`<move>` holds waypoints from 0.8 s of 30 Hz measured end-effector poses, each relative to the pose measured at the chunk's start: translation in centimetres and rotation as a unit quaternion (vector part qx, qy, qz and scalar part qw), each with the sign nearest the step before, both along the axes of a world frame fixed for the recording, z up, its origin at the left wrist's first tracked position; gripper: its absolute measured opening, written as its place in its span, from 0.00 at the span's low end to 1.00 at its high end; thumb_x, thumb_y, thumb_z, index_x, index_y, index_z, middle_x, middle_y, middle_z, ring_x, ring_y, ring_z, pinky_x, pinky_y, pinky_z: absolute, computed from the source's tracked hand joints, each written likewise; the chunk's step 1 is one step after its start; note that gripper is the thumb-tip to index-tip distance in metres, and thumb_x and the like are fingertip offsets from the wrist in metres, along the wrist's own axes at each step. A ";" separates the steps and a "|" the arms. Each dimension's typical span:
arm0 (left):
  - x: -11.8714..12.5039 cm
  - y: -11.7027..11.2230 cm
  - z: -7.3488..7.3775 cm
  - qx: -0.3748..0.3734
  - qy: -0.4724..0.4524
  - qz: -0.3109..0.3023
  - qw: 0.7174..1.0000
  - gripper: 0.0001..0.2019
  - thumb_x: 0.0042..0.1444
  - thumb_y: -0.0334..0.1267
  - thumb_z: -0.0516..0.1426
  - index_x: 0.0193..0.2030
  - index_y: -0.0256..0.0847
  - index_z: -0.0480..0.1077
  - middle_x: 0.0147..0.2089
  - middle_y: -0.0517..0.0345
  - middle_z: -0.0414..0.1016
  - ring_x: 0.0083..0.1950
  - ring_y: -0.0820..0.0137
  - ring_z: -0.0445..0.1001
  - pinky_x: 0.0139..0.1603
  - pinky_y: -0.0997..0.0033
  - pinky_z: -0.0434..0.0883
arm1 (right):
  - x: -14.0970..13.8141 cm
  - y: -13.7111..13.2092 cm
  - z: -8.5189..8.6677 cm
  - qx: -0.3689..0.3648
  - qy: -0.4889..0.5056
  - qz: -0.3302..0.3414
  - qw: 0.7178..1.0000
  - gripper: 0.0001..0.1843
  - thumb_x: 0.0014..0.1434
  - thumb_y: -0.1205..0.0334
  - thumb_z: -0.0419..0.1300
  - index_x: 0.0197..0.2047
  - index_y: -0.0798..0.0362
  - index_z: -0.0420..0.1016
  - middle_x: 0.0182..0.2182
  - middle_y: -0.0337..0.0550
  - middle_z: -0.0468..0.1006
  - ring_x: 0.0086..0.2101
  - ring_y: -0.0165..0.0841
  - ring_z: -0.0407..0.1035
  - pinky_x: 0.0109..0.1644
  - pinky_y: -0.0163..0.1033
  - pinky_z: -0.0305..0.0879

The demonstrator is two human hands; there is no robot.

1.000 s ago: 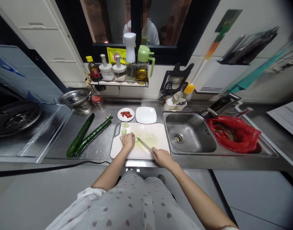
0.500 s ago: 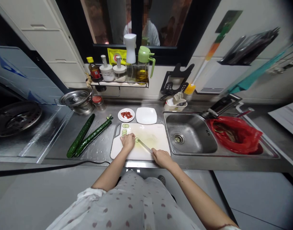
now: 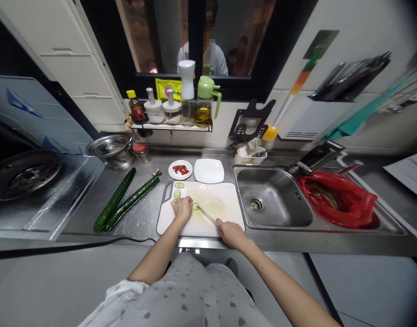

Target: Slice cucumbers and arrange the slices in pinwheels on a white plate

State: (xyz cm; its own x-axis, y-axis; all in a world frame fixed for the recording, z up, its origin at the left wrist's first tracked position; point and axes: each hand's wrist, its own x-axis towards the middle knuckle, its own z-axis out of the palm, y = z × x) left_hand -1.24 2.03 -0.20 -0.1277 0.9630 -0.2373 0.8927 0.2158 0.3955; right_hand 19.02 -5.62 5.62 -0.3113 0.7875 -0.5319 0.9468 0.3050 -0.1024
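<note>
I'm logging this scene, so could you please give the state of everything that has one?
Knife: in right hand
Slices: cut
Cucumbers: unpeeled
Cutting board: stained greenish
Round plate: holding red pieces
Pot: lidded
Jar: lidded
Red-labelled bottle: capped
Green-lidded dispenser: partly full
Red bag: open

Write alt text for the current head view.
A person's right hand holds a knife at a cucumber slice on a board, the left hand close by. Two cucumbers lie left, two plates behind, a sink right.

No text readable; print on yellow packet (image 3: pixel 166 87) too small.
</note>
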 end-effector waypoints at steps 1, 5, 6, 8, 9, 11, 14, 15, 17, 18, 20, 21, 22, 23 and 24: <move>0.0 0.0 0.0 0.000 0.002 0.002 1.000 0.10 0.60 0.38 0.51 0.39 0.48 0.75 0.41 0.52 0.79 0.53 0.57 0.67 0.50 0.57 0.54 | -0.1 0.0 0.0 0.000 0.000 0.000 1.000 0.17 0.64 0.68 0.45 0.54 0.55 0.64 0.42 0.57 0.78 0.44 0.43 0.73 0.43 0.41 0.61; 0.1 0.0 0.0 -0.001 0.000 0.002 1.000 0.09 0.60 0.38 0.52 0.39 0.48 0.74 0.41 0.53 0.79 0.53 0.58 0.67 0.50 0.58 0.53 | -0.3 0.0 0.0 0.000 0.006 -0.003 1.000 0.19 0.61 0.71 0.45 0.54 0.56 0.64 0.42 0.58 0.78 0.45 0.44 0.73 0.42 0.41 0.61; 0.1 0.0 0.0 -0.002 -0.003 0.000 1.000 0.09 0.60 0.38 0.52 0.39 0.48 0.74 0.41 0.53 0.79 0.53 0.58 0.67 0.50 0.58 0.53 | -0.3 0.0 0.1 -0.001 0.009 -0.005 1.000 0.19 0.61 0.71 0.45 0.54 0.56 0.64 0.41 0.58 0.78 0.45 0.44 0.73 0.42 0.41 0.61; 0.1 0.0 0.1 -0.005 -0.007 0.001 1.000 0.09 0.60 0.38 0.52 0.40 0.48 0.74 0.42 0.53 0.79 0.54 0.58 0.67 0.50 0.58 0.53 | -0.3 0.0 0.1 -0.005 0.011 -0.008 1.000 0.19 0.61 0.71 0.45 0.54 0.55 0.64 0.41 0.58 0.78 0.45 0.43 0.73 0.42 0.40 0.61; 0.1 0.0 0.1 -0.006 -0.008 0.002 1.000 0.09 0.60 0.38 0.52 0.40 0.48 0.74 0.42 0.53 0.79 0.54 0.58 0.67 0.50 0.58 0.53 | -0.3 0.0 0.2 -0.006 0.012 -0.008 1.000 0.19 0.61 0.70 0.45 0.54 0.55 0.64 0.41 0.58 0.78 0.45 0.43 0.73 0.42 0.40 0.61; 0.1 0.0 0.1 -0.007 -0.010 0.002 1.000 0.09 0.60 0.39 0.52 0.40 0.48 0.74 0.42 0.52 0.79 0.54 0.58 0.67 0.50 0.58 0.53 | -0.4 0.1 0.4 -0.007 0.012 -0.007 1.000 0.19 0.61 0.71 0.45 0.54 0.55 0.64 0.42 0.58 0.78 0.44 0.43 0.73 0.42 0.40 0.61; 0.2 0.0 0.1 -0.005 -0.007 0.001 1.000 0.09 0.60 0.39 0.52 0.40 0.48 0.74 0.42 0.52 0.79 0.54 0.57 0.67 0.50 0.58 0.53 | -0.7 0.3 0.6 -0.008 0.011 -0.008 1.000 0.18 0.61 0.71 0.46 0.53 0.56 0.64 0.41 0.58 0.78 0.44 0.43 0.73 0.42 0.40 0.62; 0.2 0.0 0.1 -0.004 -0.004 0.002 1.000 0.09 0.60 0.39 0.52 0.39 0.48 0.74 0.42 0.52 0.79 0.54 0.57 0.67 0.50 0.58 0.53 | -0.9 0.3 0.7 -0.008 0.011 -0.008 1.000 0.18 0.61 0.71 0.46 0.53 0.56 0.65 0.41 0.58 0.78 0.44 0.43 0.73 0.42 0.40 0.62; 0.2 0.0 0.1 -0.002 -0.001 0.005 1.000 0.09 0.60 0.38 0.52 0.39 0.48 0.74 0.41 0.52 0.79 0.54 0.57 0.67 0.50 0.57 0.54 | -1.2 0.5 0.9 -0.008 0.011 -0.008 1.000 0.18 0.61 0.71 0.46 0.53 0.56 0.65 0.41 0.58 0.78 0.44 0.43 0.73 0.42 0.40 0.62; 0.2 0.0 0.1 0.000 -0.001 0.005 1.000 0.10 0.60 0.38 0.51 0.39 0.48 0.74 0.41 0.51 0.79 0.54 0.56 0.67 0.50 0.57 0.54 | -1.3 0.6 0.9 -0.009 0.010 -0.008 1.000 0.18 0.61 0.71 0.46 0.53 0.56 0.65 0.41 0.57 0.78 0.44 0.43 0.73 0.42 0.40 0.62; 0.1 0.0 0.0 0.002 -0.002 0.003 1.000 0.10 0.60 0.38 0.51 0.39 0.49 0.74 0.41 0.51 0.79 0.54 0.56 0.67 0.50 0.57 0.54 | -1.6 0.8 0.9 -0.009 0.006 -0.008 1.000 0.18 0.61 0.71 0.46 0.53 0.56 0.65 0.41 0.57 0.78 0.44 0.42 0.73 0.42 0.40 0.62; 0.1 0.0 0.0 0.002 -0.003 0.002 1.000 0.10 0.60 0.38 0.51 0.39 0.49 0.74 0.41 0.51 0.79 0.54 0.56 0.67 0.50 0.57 0.54 | -1.6 0.9 0.9 -0.009 0.005 -0.008 1.000 0.17 0.61 0.70 0.46 0.53 0.55 0.65 0.41 0.57 0.78 0.44 0.42 0.73 0.42 0.40 0.62; 0.1 0.0 0.0 0.002 -0.003 0.002 1.000 0.10 0.60 0.38 0.52 0.39 0.49 0.74 0.41 0.51 0.79 0.54 0.56 0.67 0.50 0.57 0.54 | -1.7 1.0 0.9 -0.009 0.003 -0.007 1.000 0.17 0.62 0.70 0.46 0.53 0.55 0.65 0.42 0.57 0.78 0.44 0.42 0.73 0.42 0.40 0.63; 0.1 0.0 0.0 0.001 -0.003 0.003 1.000 0.10 0.59 0.38 0.52 0.39 0.49 0.74 0.41 0.51 0.79 0.53 0.55 0.67 0.50 0.56 0.54 | -1.8 1.0 0.9 -0.008 0.003 -0.006 1.000 0.17 0.62 0.70 0.46 0.53 0.56 0.65 0.42 0.57 0.78 0.44 0.42 0.73 0.41 0.40 0.63; 0.1 0.0 0.0 0.001 -0.003 0.004 1.000 0.10 0.59 0.38 0.52 0.38 0.49 0.75 0.41 0.51 0.79 0.53 0.55 0.67 0.50 0.56 0.54 | -1.8 1.1 0.8 -0.008 0.004 -0.006 1.000 0.17 0.62 0.70 0.46 0.53 0.56 0.65 0.42 0.57 0.78 0.44 0.42 0.73 0.41 0.40 0.63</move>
State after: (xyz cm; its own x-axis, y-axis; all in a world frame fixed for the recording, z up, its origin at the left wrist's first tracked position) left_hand -1.13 2.08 -0.22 -0.1349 0.9621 -0.2368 0.8885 0.2233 0.4010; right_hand 17.22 -4.56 6.46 -0.3060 0.7828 -0.5419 0.9496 0.2920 -0.1143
